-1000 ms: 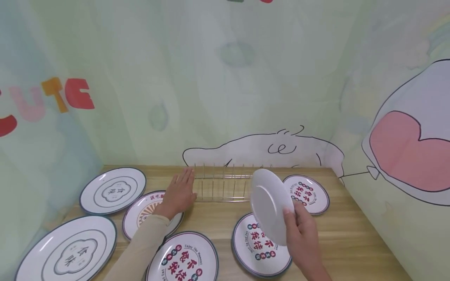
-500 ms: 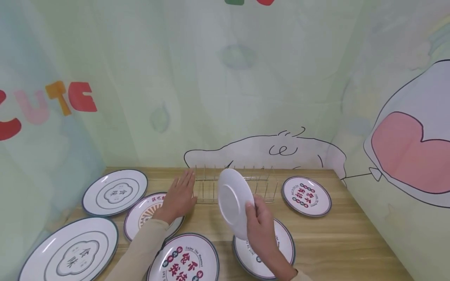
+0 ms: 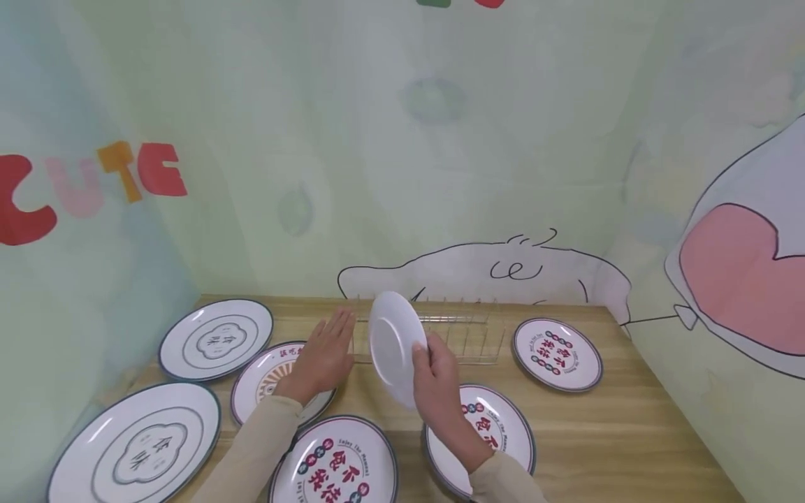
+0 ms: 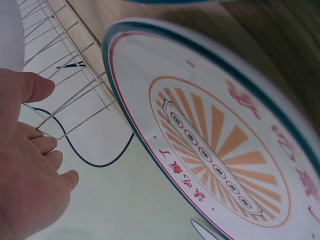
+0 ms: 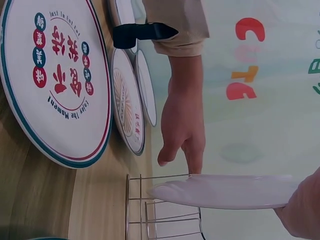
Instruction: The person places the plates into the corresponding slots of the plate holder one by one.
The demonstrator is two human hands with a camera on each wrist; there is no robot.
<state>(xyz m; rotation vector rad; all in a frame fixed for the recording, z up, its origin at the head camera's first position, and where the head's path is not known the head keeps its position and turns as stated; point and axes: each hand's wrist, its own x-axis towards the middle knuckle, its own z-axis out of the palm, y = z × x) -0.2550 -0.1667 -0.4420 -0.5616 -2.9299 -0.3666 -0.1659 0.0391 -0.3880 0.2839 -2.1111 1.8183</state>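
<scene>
My right hand (image 3: 437,381) grips a white plate (image 3: 395,346) by its right rim, the plate tilted up on edge with its plain underside toward the head camera. The plate is over the left part of a wire dish rack (image 3: 465,339); the right wrist view shows its lower edge among the rack's wires, contact uncertain. My left hand (image 3: 323,356) is at the rack's left end with fingers extended. In the left wrist view its fingers (image 4: 47,145) are beside the rack's end wires, holding nothing. Under the left forearm lies a plate with an orange sunburst (image 4: 215,155).
Two plates with grey flower outlines, a far one (image 3: 216,339) and a near one (image 3: 138,447), lie at left. Red-lettered plates lie at front centre (image 3: 336,464), right of centre (image 3: 503,426) and far right (image 3: 557,354). A printed cloth wall (image 3: 377,175) stands behind the wooden table (image 3: 604,447).
My right hand has carried the plate leftward, from above the right-of-centre plate to the rack's left part. The left hand stays by the rack's left end.
</scene>
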